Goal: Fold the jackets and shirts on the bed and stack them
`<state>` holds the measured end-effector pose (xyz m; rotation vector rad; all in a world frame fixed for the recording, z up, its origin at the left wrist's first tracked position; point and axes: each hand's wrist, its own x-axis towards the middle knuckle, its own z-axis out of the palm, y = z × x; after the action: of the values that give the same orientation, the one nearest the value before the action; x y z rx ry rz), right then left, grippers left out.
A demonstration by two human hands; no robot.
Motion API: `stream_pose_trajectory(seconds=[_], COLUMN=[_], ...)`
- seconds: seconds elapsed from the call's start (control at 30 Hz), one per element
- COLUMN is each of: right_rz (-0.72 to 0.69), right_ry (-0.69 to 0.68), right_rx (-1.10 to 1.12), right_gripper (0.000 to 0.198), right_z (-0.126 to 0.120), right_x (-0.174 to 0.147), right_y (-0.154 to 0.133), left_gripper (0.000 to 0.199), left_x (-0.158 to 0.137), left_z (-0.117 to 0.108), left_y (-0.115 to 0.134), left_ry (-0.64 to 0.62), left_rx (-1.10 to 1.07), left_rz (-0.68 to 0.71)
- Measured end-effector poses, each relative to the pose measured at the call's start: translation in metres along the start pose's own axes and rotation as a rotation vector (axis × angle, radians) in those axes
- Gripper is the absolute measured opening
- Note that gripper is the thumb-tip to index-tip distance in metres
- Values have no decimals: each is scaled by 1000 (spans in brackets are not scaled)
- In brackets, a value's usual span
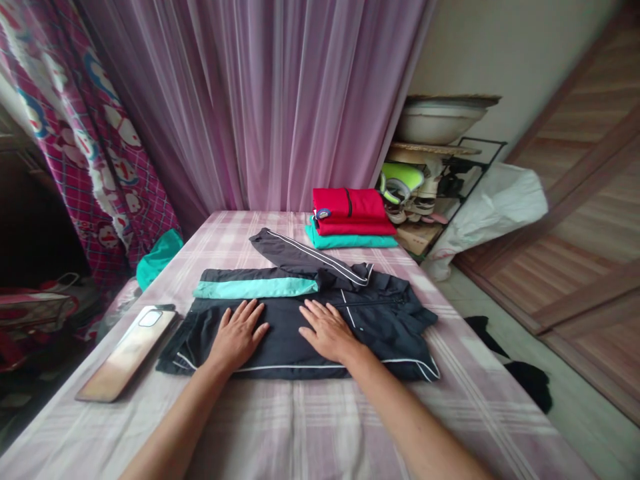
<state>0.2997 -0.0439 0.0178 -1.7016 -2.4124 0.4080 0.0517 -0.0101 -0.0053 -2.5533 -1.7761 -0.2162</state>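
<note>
A dark navy jacket (285, 333) with white piping and a turquoise lining strip lies partly folded across the table. My left hand (236, 337) rests flat on its left half, fingers spread. On the middle of the jacket, my right hand (327, 328) also lies palm down with the fingers apart. One sleeve (310, 257) with white stripes stretches over the far side of the garment toward the upper left. Neither hand grips anything; both press on the cloth from above.
The table has a plaid cloth (300, 427). A phone (127, 353) lies at the left edge. Folded red clothing (370, 213) sits on folded turquoise clothing (350, 241) at the far right corner. Beyond stands a rack (450, 200) with a basin (445, 120) on top.
</note>
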Motion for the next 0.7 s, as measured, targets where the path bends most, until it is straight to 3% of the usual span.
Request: stream_pose_trajectory(seconds=[0.2,0.3,0.43,0.5,0.6,0.7], right_rz=[222,304,380,273,55,5], right_ry=[-10,-21,46,133,47,-28], right_rx=[-181,-209,-144,-77,41,42], right_gripper=[55,54,53,53,54,57], right_z=[-21,-27,-34,-30,-16,-8], right_x=[-56,-65,-45,-27,-7,-4], right_y=[89,104,64,28,-16,-16], left_gripper=[56,56,56,56,56,56], left_x=[1,0,-1,-1,-1,-1], left_z=[-6,-8,-10,-10,-9,-9], left_y=[2,6,8,9,8,7], left_ry=[-15,-5,-8,-6,4,6], left_rx=[7,6,7,10,15,4], left_rz=[-17,-24,-29,-26,-22,-26])
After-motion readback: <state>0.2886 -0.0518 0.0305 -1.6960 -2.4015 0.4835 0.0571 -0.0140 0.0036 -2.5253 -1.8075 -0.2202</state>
